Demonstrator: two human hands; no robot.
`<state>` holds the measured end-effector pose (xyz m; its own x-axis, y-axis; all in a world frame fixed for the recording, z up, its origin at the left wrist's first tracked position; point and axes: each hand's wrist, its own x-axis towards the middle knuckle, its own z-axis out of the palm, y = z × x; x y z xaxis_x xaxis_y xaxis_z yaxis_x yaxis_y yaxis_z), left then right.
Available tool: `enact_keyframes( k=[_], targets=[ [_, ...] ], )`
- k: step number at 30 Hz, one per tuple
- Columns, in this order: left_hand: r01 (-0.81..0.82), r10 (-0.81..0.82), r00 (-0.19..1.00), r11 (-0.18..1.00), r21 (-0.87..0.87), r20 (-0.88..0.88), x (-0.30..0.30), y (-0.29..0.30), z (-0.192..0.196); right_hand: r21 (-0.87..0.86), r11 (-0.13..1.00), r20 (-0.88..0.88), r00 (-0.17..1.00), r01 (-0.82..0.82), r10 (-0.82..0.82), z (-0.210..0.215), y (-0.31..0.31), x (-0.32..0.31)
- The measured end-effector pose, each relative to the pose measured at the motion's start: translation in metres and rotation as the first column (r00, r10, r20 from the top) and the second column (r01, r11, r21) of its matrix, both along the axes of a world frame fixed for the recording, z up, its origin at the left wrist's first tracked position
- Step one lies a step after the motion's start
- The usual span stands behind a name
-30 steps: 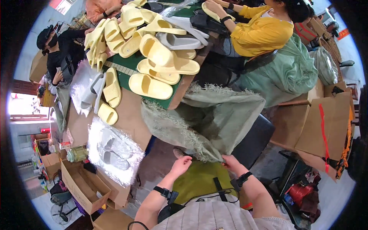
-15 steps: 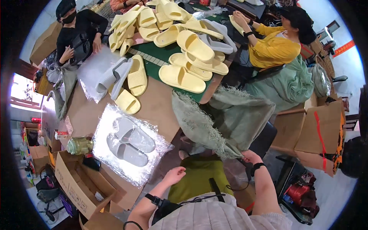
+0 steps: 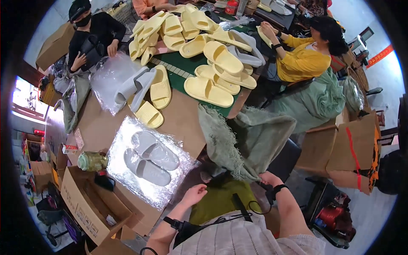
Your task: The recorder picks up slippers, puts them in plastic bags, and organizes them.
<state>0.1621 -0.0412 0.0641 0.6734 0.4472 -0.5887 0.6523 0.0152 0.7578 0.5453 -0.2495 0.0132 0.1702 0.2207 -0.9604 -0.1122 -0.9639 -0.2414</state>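
Note:
At the lower middle, my left hand is loosely closed above my olive-green lap, with nothing visible in it. My right hand grips the lower edge of a grey-green woven sack. That sack has a frayed rim and gapes open beside the table; its inside is dark. Left of my left hand, a pair of grey slippers lies in a shiny clear plastic bag on the brown tabletop. Neither hand touches the slippers.
Yellow slippers are heaped across the table, with more grey slippers beside a clear bag. A cardboard box and a jar stand at left. Another box stands at right. Several people sit around the table.
My right hand and the sack edge it holds have shifted slightly left and down. The table and slippers sit a little farther right and lower in view. My left hand stays over my lap.

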Motion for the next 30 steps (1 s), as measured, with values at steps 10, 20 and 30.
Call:
enact_keyframes(
  k=[10,20,30],
  targets=[
    [-0.044,0.043,0.997,0.999,-0.009,-0.06,0.002,0.012,0.013,0.072,0.877,-0.038,0.88,0.475,-0.474,0.0,-0.012,-0.015],
    [0.107,-0.121,0.984,0.988,-0.108,-0.13,0.042,0.04,0.053,0.136,0.539,0.316,0.479,0.831,-0.819,0.004,-0.207,-0.053],
    [0.545,-0.547,0.837,0.835,0.08,-0.001,0.08,0.016,0.099,-0.223,0.688,0.812,0.522,0.691,-0.261,0.03,-0.379,-0.303]
  ],
)
